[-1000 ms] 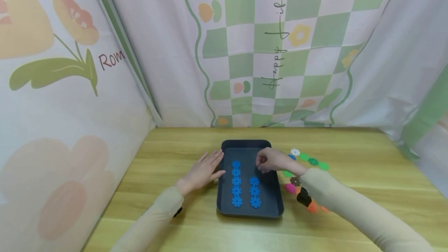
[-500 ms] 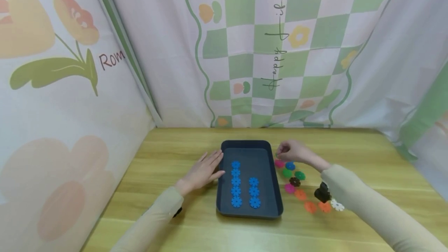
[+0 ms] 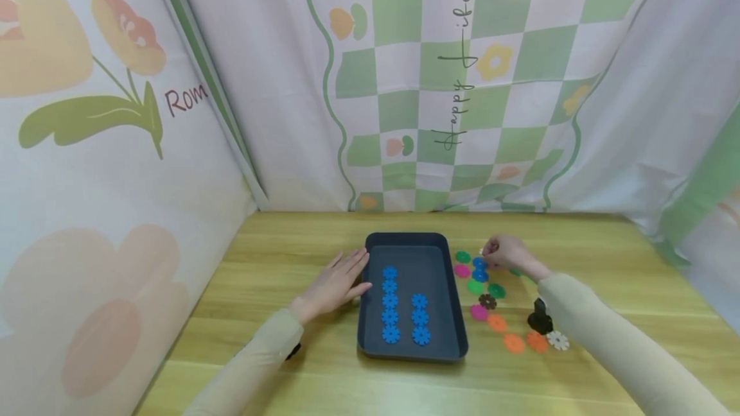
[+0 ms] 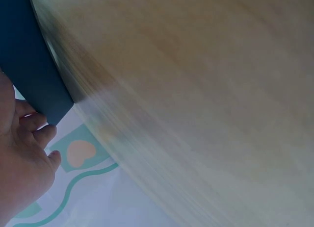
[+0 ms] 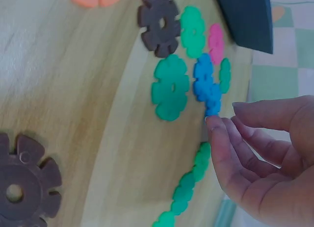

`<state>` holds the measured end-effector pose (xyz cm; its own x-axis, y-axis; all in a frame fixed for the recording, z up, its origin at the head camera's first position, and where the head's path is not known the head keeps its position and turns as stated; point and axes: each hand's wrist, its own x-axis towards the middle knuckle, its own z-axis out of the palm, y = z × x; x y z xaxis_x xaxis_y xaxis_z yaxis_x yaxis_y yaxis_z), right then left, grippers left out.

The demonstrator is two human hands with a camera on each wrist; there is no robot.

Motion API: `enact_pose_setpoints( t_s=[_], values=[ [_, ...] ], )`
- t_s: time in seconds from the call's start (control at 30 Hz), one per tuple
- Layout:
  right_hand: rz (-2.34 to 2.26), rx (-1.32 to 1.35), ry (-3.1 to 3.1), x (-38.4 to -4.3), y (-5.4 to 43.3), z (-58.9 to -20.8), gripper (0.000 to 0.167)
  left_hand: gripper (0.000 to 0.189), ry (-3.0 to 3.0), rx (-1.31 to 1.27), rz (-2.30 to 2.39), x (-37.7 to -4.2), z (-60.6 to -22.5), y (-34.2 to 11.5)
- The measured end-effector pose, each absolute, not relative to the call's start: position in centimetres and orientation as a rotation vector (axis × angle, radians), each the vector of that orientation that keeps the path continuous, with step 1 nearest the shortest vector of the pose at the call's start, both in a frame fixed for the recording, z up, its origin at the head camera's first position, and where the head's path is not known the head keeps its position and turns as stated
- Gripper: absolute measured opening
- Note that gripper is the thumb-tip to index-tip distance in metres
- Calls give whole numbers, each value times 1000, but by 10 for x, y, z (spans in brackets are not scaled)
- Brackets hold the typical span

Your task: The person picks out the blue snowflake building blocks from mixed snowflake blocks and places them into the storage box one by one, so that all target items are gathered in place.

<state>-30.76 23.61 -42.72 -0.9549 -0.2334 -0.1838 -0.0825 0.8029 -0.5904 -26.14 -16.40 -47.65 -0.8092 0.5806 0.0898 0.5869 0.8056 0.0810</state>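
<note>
My left hand (image 3: pixel 335 281) lies with extended fingers on the left rim of a dark grey tray (image 3: pixel 442 348). In the left wrist view, its fingertips are at the tray's corner (image 4: pixel 49 99). Inside the tray are two columns of blue notched plastic discs; the left column (image 3: pixel 390 300) is longer than the right one (image 3: pixel 420 318). My right hand (image 3: pixel 511 254) is beyond the tray's right side, fingers bent and close to two overlapping blue discs (image 3: pixel 480 268). The right wrist view shows its thumb (image 5: pixel 267 113) and forefinger apart, with nothing visible between them.
Loose notched discs are scattered right of the tray: green (image 3: pixel 496 291), pink (image 3: pixel 479 312), brown (image 3: pixel 487 301), orange (image 3: pixel 513 343) and white (image 3: pixel 557 339). A black camera (image 3: pixel 540 318) is on the right wrist. A printed curtain (image 3: pixel 405 165) hangs behind the wooden table (image 3: pixel 300 236).
My right hand has moved from over the tray's upper right part out to the loose discs, then slightly farther right, uncovering a green disc and a blue one. The left hand stays put.
</note>
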Motion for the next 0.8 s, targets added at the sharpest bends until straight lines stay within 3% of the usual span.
enact_pose_setpoints(
  t_s=[0.8],
  values=[
    [-785,-180,2804,-320,236,-446,17,71,-2946,-943,-170,-263,-477,-164]
  ],
)
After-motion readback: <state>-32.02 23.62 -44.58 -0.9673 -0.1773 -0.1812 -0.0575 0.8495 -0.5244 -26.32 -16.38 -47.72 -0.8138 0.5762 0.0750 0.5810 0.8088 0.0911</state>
